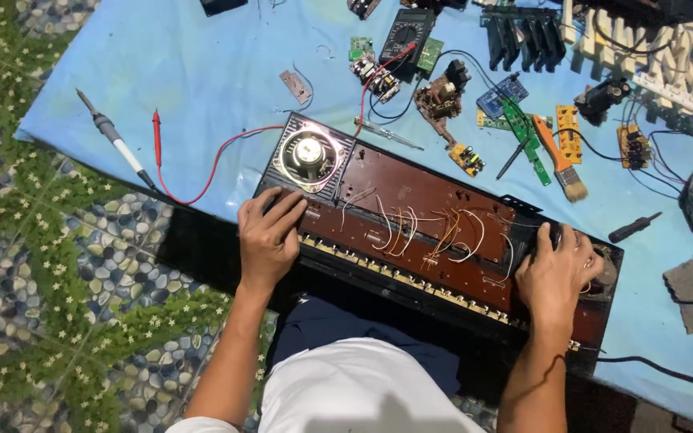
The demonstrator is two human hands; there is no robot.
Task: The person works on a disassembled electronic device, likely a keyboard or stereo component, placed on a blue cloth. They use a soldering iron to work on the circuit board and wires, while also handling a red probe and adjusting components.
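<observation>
step: both hands gripping opened keyboard chassis (435,232) | left hand (269,234) clasps speaker-side end | right hand (557,273) clasps far end | next likely needs even two-handed lift/turn, loose wires (435,232) between hands

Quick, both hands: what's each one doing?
Left hand: gripping the left end of the opened keyboard.
Right hand: gripping its right end.
</observation>
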